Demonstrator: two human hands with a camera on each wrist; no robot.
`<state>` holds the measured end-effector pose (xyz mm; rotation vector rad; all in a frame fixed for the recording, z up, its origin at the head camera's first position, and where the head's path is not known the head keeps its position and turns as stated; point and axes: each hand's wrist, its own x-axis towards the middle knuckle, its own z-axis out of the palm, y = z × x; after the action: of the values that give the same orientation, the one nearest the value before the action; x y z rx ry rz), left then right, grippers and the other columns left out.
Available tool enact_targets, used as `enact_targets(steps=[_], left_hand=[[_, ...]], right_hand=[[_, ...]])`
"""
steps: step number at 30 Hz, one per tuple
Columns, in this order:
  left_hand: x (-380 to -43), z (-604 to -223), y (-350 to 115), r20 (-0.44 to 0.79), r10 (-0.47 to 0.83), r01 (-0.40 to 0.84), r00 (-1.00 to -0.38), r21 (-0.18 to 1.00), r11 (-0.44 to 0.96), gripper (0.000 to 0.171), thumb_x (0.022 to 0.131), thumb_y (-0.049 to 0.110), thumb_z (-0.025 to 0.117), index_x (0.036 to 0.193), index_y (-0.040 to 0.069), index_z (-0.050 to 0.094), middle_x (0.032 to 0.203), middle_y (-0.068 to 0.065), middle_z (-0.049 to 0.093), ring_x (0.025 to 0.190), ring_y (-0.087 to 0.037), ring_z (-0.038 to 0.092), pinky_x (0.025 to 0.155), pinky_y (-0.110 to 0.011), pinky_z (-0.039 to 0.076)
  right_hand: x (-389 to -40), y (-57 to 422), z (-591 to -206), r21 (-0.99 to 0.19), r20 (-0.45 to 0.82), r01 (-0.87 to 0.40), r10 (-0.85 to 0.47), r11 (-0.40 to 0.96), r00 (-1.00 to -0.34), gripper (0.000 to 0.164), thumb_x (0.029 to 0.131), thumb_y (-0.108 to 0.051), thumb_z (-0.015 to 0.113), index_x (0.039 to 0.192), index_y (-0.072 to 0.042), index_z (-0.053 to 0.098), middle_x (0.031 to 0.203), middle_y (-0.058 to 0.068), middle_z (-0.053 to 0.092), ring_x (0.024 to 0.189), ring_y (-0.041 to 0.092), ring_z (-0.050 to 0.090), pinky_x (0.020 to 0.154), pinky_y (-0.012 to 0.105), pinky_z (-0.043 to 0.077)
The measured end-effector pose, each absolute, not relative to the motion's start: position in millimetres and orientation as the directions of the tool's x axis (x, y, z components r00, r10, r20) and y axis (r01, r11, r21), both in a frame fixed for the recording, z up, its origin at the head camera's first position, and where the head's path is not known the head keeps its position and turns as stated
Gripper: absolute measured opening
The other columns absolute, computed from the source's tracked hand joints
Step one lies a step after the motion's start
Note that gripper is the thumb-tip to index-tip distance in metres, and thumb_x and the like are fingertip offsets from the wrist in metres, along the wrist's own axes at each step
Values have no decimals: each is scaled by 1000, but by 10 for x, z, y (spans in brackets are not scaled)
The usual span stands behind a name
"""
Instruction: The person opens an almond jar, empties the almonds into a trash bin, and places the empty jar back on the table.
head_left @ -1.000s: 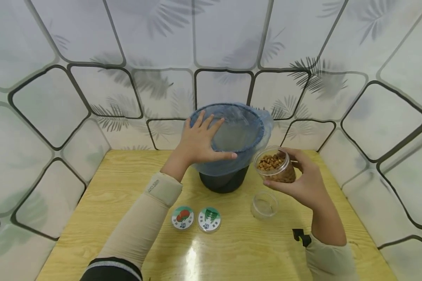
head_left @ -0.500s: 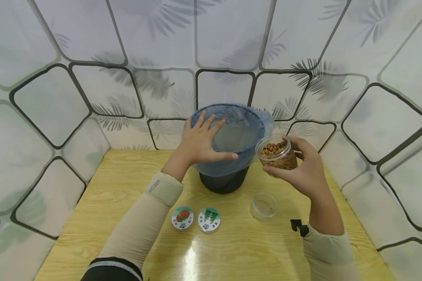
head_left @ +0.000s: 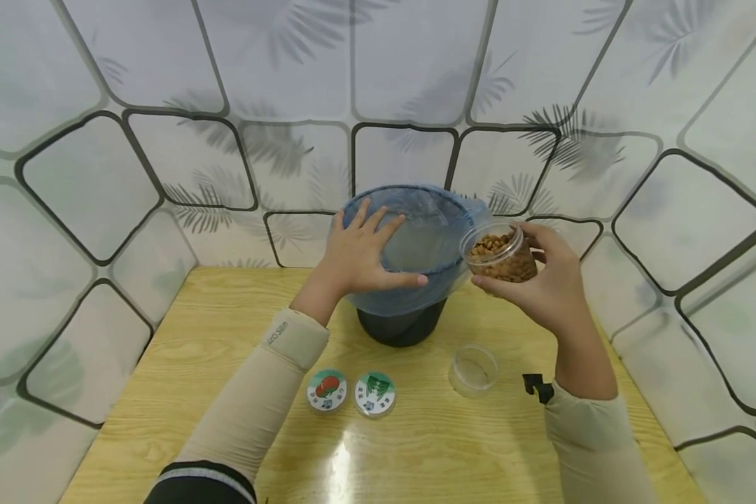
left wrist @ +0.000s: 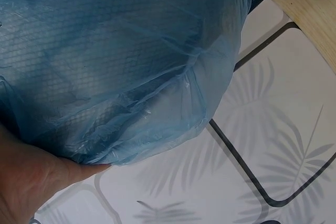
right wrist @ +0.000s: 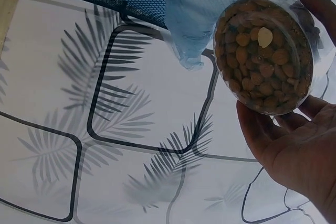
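Note:
My right hand grips a transparent plastic jar around its side, thumb at the front. Small brown nuts fill much of it, and its open mouth leans toward the bin. In the right wrist view, the nuts show through the jar's base. The jar is at the right edge of a dark mesh trash bin, which is lined with a blue plastic bag. With fingers spread and straight, my left hand lies over the bin's left rim; the left wrist view shows it against the bag.
Two round lids with vegetable pictures lie side by side on the wooden table. A second transparent container stands in front of the bin, to the right. Patterned wall panels enclose the table behind and at both sides.
My right hand has raised the jar of nuts and brought it up beside the bin's rim. The left hand keeps its place on the bin.

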<state>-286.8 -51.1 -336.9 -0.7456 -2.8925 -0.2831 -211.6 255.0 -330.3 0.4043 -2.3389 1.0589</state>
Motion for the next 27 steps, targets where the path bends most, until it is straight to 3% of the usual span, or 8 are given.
enact_targets(steps=[3, 5, 13, 16, 17, 20, 24, 27], left_hand=[[-2871, -3365, -509, 177, 463, 488, -868, 144, 861, 116, 78, 99, 49, 171, 37, 18, 179, -8, 20, 167, -37, -1, 128, -76, 2], [-2873, -3364, -508, 175, 463, 488, -869, 142, 861, 116, 79, 99, 48, 171, 37, 18, 179, -8, 20, 167, -37, -1, 128, -76, 2], [-2882, -3376, -521, 182, 469, 495, -864, 147, 856, 117, 78, 100, 49, 171, 35, 21, 178, -10, 21, 167, -37, 0, 128, -76, 2], [-2879, -3367, -515, 181, 468, 495, -865, 144, 857, 119, 77, 100, 51, 171, 35, 21, 178, -9, 21, 168, -36, 0, 128, -75, 2], [-2875, -3364, -513, 180, 468, 493, -865, 142, 858, 119, 76, 100, 51, 171, 35, 21, 178, -9, 21, 168, -36, 0, 128, -75, 2], [-2872, -3364, -506, 181, 469, 495, -864, 144, 857, 119, 76, 100, 52, 171, 35, 20, 178, -9, 21, 167, -36, 0, 128, -75, 2], [-2873, -3368, -505, 177, 469, 493, -865, 137, 859, 120, 76, 100, 52, 172, 35, 20, 178, -10, 20, 167, -36, 1, 128, -75, 2], [-2877, -3367, -508, 174, 468, 491, -867, 132, 861, 121, 75, 100, 52, 172, 36, 19, 179, -10, 19, 167, -36, 0, 128, -75, 2]], right_hand=[[-2145, 2550, -3268, -586, 591, -480, -60, 653, -804, 88, 67, -12, 102, 145, -6, 62, 134, 14, 66, 119, 24, 60, 95, 17, 43], [-2164, 2546, -3243, -571, 595, -485, -73, 662, -800, 89, 67, -13, 103, 145, -5, 62, 135, 15, 65, 120, 27, 60, 94, 17, 43], [-2224, 2502, -3129, -521, 600, -487, -105, 701, -793, 98, 68, -15, 102, 151, 1, 55, 136, 22, 61, 120, 36, 60, 94, 48, 53], [-2271, 2509, -3094, -499, 606, -487, -113, 717, -787, 97, 68, -18, 103, 150, 1, 55, 136, 21, 62, 118, 34, 61, 91, 45, 53], [-2288, 2515, -3081, -496, 610, -494, -118, 714, -783, 96, 68, -17, 102, 149, 2, 56, 135, 22, 62, 118, 36, 61, 90, 49, 53], [-2325, 2535, -3042, -483, 623, -507, -126, 714, -772, 94, 68, -18, 102, 148, 2, 57, 133, 21, 63, 116, 36, 63, 89, 43, 53], [-2365, 2561, -3017, -482, 609, -488, -122, 728, -784, 93, 70, -21, 102, 149, 0, 57, 132, 21, 63, 113, 35, 64, 86, 21, 49], [-2401, 2574, -3011, -479, 596, -473, -122, 740, -793, 93, 70, -22, 101, 149, 1, 56, 133, 21, 62, 113, 35, 64, 88, 20, 51]])
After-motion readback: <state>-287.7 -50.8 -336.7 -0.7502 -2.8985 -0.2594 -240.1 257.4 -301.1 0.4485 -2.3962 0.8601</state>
